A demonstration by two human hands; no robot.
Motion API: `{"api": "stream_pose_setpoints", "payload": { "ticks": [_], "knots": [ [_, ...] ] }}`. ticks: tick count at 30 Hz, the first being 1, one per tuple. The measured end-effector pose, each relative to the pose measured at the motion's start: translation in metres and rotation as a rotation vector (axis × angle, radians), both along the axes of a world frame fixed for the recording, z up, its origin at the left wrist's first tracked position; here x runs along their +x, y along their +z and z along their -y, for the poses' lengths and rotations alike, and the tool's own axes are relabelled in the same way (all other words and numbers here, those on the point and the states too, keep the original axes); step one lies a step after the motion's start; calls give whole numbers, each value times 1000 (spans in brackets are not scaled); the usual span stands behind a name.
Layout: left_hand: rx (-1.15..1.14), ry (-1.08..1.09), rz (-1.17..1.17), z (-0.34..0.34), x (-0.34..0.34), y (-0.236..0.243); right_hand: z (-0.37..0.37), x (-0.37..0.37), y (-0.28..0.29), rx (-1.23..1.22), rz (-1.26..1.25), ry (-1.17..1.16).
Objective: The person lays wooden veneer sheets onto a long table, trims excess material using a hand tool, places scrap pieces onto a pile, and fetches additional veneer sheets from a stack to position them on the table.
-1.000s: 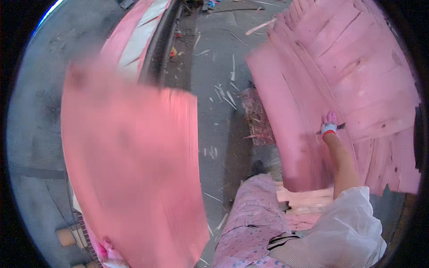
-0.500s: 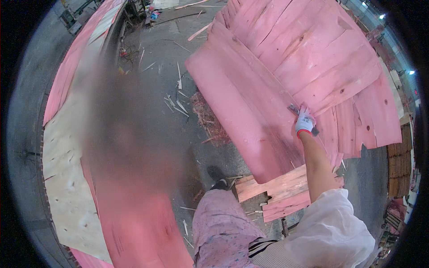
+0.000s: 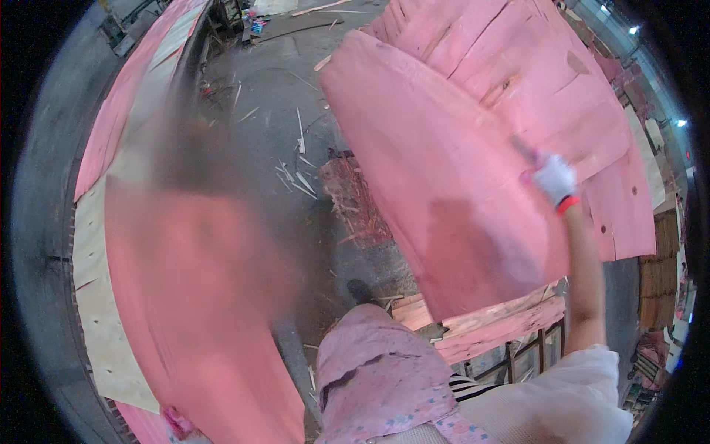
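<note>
My right hand [image 3: 555,180], in a white glove with a red cuff, is blurred by motion. It is closed round a slim grey hand tool [image 3: 523,148], its exact kind smeared. The hand is at the right edge of a large pink wood veneer sheet [image 3: 444,177], which bows over a stack of pink veneers [image 3: 562,89]. At the lower left, my left hand [image 3: 177,422] shows only in part, in a pink-stained glove. Its fingers look bunched at the edge of another pink veneer sheet [image 3: 214,355]. The left forearm is out of view.
Pale veneer [image 3: 100,325] lies under the left sheet. Splinters [image 3: 299,177] and a reddish heap of scraps [image 3: 359,200] lie on the grey floor. Below the right stack is a metal frame [image 3: 518,359]. Brown stacked boards [image 3: 658,274] stand far right. A dark smudge blurs the left middle.
My right hand has moved right with the tool, and the bowed sheet has shifted right with it. The left sheet has moved left, and my left hand has come into view.
</note>
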State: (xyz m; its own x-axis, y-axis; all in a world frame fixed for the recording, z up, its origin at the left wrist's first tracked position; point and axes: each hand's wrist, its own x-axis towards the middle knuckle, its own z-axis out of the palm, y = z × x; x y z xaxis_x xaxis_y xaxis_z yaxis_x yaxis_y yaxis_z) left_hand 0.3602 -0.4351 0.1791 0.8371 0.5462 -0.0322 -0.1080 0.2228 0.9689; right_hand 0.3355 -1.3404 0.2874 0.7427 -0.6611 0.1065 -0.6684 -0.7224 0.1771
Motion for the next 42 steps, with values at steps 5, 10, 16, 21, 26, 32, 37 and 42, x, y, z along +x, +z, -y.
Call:
{"api": "stream_pose_setpoints", "payload": {
  "ticks": [5,10,16,21,26,32,37,42],
  "knots": [
    [808,-8,-86,33,81,27,125,68,161,-652,222,180],
    [1264,162,29,137,133,78,102,143,101,-659,22,189],
    [1076,111,162,199,184,100,116,159,-51,-486,-272,40],
    [1204,233,243,260,220,125,90,205,-21,36,-165,-73],
    [805,115,238,230,240,101,63,228,-137,882,589,472],
    [1507,79,525,271,225,200,-266,197,-195,2440,499,-445],
    [1465,-91,466,213,178,305,-508,194,-118,2800,-126,-517],
    [371,-607,740,117,164,425,-664,270,-3,3267,-442,414]
  ]
}}
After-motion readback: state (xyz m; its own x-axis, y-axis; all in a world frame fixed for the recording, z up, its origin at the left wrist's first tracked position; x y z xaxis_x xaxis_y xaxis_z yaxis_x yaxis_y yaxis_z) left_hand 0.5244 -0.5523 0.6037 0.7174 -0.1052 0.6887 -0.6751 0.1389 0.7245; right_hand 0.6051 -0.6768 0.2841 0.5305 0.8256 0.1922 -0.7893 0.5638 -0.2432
